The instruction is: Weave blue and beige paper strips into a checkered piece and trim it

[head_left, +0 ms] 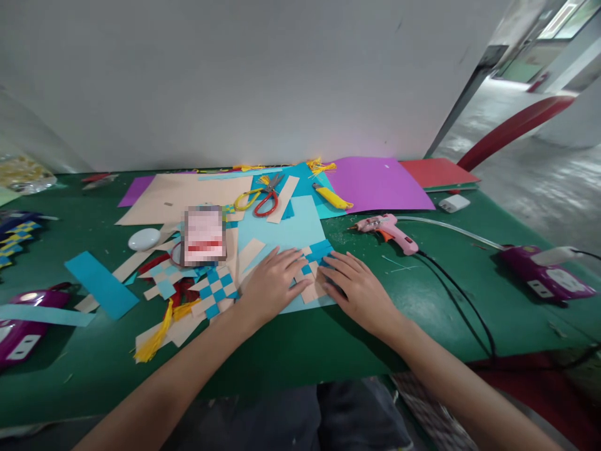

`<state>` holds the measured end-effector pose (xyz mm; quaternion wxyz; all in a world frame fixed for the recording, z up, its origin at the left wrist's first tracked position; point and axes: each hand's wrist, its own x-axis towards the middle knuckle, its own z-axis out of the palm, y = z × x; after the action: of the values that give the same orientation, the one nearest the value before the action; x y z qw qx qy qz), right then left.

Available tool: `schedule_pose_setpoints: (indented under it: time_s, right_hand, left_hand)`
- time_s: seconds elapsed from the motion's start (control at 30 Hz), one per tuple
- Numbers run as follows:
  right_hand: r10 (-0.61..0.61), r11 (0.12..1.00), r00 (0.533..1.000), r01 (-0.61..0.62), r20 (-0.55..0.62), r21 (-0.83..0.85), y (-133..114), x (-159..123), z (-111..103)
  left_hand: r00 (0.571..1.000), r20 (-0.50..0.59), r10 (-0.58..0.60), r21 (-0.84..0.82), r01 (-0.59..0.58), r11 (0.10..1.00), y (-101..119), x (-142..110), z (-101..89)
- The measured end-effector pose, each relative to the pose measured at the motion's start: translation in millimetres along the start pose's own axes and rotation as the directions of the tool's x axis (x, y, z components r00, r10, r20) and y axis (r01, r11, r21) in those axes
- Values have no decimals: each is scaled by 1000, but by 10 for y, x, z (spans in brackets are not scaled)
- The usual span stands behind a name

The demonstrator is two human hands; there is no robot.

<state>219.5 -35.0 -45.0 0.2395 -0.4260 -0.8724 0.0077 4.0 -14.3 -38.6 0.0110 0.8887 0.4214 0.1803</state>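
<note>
In the middle of the table, a piece woven from blue and peach paper strips (307,269) lies on a pale blue sheet (300,219). My left hand (275,279) rests flat over its left side, fingers stretched out and thumb along the near edge. From the right, my right hand (354,285) lies with its fingers apart on the strips' right side. Both hands cover part of the weave, so its full outline is hidden. Another checkered paper piece (218,291) sits just left of my left hand.
Scissors (265,199) and a yellow cutter (332,196) lie behind the hands. To the right are a pink glue gun (387,232) with its cord and a purple power strip (544,272). Paper scraps, a yellow tassel (157,335) and a white oval object (144,239) lie left.
</note>
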Motion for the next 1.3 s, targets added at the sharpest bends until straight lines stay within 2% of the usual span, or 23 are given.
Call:
schedule_pose_setpoints:
  time_s: [0.27, 0.4, 0.57, 0.77, 0.9, 1.13, 1.3]
  right_hand:
    - [6, 1000, 1000, -6, 10, -30, -6, -6, 5]
    - [2, 1000, 1000, -2, -15, -25, -9, 6, -8]
    - [-8, 999, 1000, 8, -5, -45, 63, 86, -52]
    - [-117, 991, 988, 122, 102, -52, 185, 286, -80]
    - [-196, 976, 971, 207, 140, -67, 230, 400, -100]
    - [-261, 958, 952, 276, 160, -81, 254, 438, -95]
    - [-276, 956, 956, 284, 96, -77, 274, 373, -60]
  left_hand:
    - [999, -22, 23, 12, -23, 1000, -21, -28, -2]
    - [999, -41, -7, 28, 8, 1000, -28, 2, -10]
    - [999, 37, 8, 45, -10, 999, -39, 100, -58]
    - [995, 78, 55, 68, -61, 996, -34, 183, -124]
    - [995, 60, 80, 88, -85, 992, -44, 179, -124]
    - [994, 7, 110, 88, -110, 990, -94, 130, -52]
    - [995, 4, 99, 65, -99, 993, -134, 98, 9]
